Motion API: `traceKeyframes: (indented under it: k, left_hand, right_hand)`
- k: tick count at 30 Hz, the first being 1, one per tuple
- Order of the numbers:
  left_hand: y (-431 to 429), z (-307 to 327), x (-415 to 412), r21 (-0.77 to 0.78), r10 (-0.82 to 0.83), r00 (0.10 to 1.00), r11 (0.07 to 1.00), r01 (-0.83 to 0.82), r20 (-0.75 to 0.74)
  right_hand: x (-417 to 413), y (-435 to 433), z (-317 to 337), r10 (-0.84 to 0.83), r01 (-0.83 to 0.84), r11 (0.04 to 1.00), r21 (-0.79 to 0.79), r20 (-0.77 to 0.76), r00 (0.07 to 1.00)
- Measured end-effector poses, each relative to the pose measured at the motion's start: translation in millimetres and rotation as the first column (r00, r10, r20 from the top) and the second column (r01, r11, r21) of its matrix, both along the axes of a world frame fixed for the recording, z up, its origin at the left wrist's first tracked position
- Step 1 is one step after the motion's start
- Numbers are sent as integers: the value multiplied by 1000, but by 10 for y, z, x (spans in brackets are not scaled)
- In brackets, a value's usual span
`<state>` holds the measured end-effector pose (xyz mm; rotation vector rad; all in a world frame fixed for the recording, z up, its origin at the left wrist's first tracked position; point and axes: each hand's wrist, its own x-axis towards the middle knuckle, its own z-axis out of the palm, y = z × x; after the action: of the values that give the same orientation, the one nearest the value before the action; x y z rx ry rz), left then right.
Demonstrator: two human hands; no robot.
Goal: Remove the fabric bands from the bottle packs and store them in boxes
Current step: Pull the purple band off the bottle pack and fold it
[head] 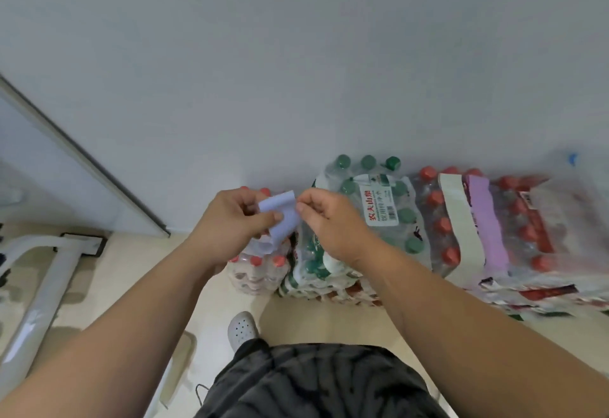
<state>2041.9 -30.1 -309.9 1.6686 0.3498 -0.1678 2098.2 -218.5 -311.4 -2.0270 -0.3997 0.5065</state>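
A person's left hand (230, 220) and right hand (329, 223) both pinch a pale blue fabric band (280, 216), held above shrink-wrapped bottle packs (379, 220) on the floor. Purple (486, 220) and white (461, 226) bands remain wrapped around a red-capped pack. Folding it flat would likely help boxing; no box is visible.

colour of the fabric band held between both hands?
Pale blue fabric band; head view.

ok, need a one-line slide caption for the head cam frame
Both hands, left hand and right hand, hold a pale blue fabric band over shrink-wrapped bottle packs; white and purple bands remain on another pack.
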Motion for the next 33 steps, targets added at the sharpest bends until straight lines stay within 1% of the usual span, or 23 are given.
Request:
traceKeyframes:
  k: [2,6,8,11,14,17,19,21,24,26,28,30,33]
  left_hand:
    - [-271,59,-82,-27,59,998,998,-58,30]
    - [-873,213,-227,-39,95,993,995,-92,75]
    - [-1145,304,-273,-28,73,992,997,-70,104]
    - [-1502,467,-297,-34,38,992,999,-34,121]
    - [-1740,626,-260,-17,15,995,1000,-13,103]
    - [-1873,731,-157,5,-83,995,997,83,62]
    - [-1909,716,-53,-6,-144,989,990,144,21]
    - [-1943,646,68,-26,-151,988,988,150,-19]
    - [-1968,446,286,24,-114,991,993,116,-75]
    - [-1963,271,461,69,-123,986,989,131,-113]
    - [-1923,87,654,114,-132,981,982,149,-142]
    - [-1877,-69,848,137,-110,981,982,132,-159]
    - [-1823,-224,1119,158,-85,983,981,111,-163]
  right_hand:
    - [-62,-281,69,-23,27,994,103,-42,999]
    - [-205,-856,205,-11,21,981,195,-55,998]
    - [-289,-1123,274,-8,23,967,253,-61,998]
    - [-383,-1469,377,-24,32,957,288,-31,999]
    - [-400,-1718,495,-58,85,935,345,-88,994]
    - [-340,-1890,549,-70,120,920,373,-147,987]
    - [-268,-1971,527,-86,139,921,364,-158,984]
    - [-171,-2018,451,-119,170,928,331,-170,978]
    - [51,-2007,265,-173,207,953,220,-163,971]
    - [230,-1945,125,-230,250,961,120,-156,961]
    - [407,-1860,-10,-292,305,951,46,-186,938]
    - [552,-1774,-133,-343,348,937,-13,-213,915]
    - [732,-1670,-247,-435,452,892,-29,-334,836]
